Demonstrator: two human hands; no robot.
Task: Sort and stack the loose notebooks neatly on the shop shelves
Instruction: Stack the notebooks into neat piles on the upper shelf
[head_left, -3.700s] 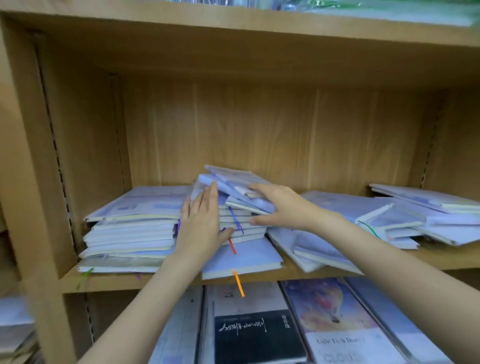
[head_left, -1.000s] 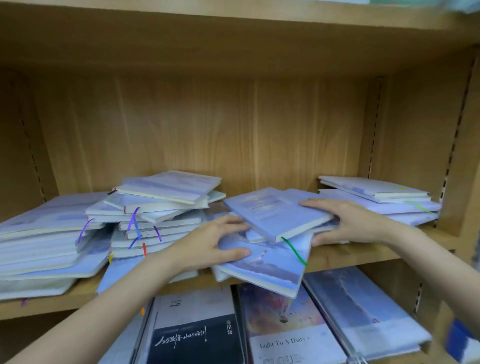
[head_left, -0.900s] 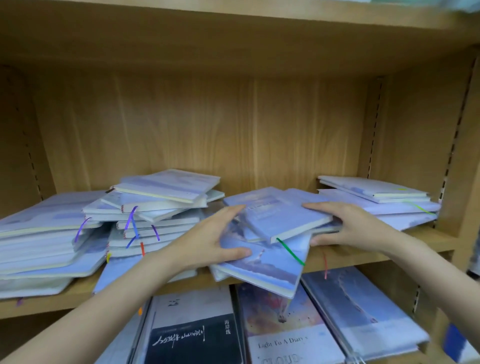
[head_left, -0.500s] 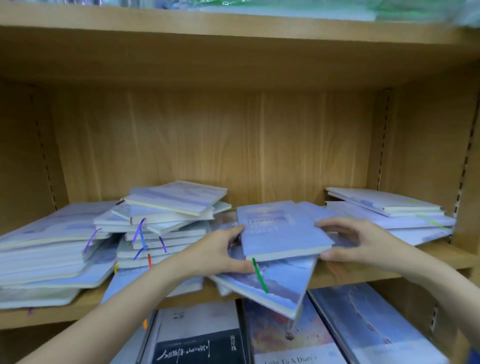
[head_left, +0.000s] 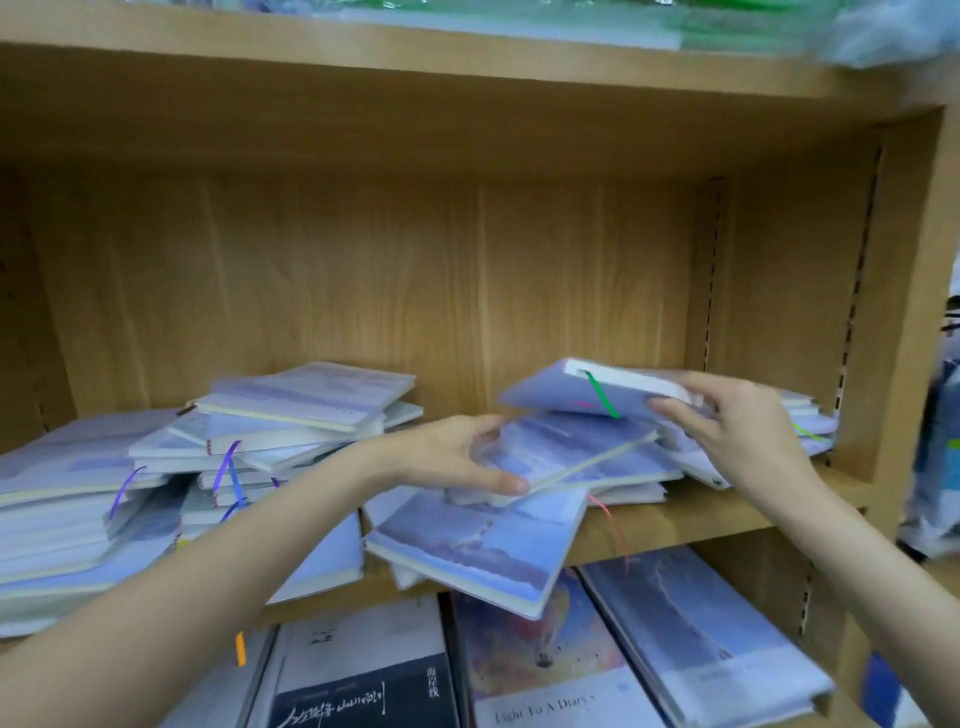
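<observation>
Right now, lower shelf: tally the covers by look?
Black-and-white cover: 1
Balloon cover: 1
Blue cover: 1
Pale cover, cut off at left: 1
Total: 4

Soft even indoor light, warm cast; shelf underside shadowed; slight motion blur; wide-angle bending at edges.

Pale blue notebooks lie in uneven stacks on the wooden shelf, one lifted, tilted.
</observation>
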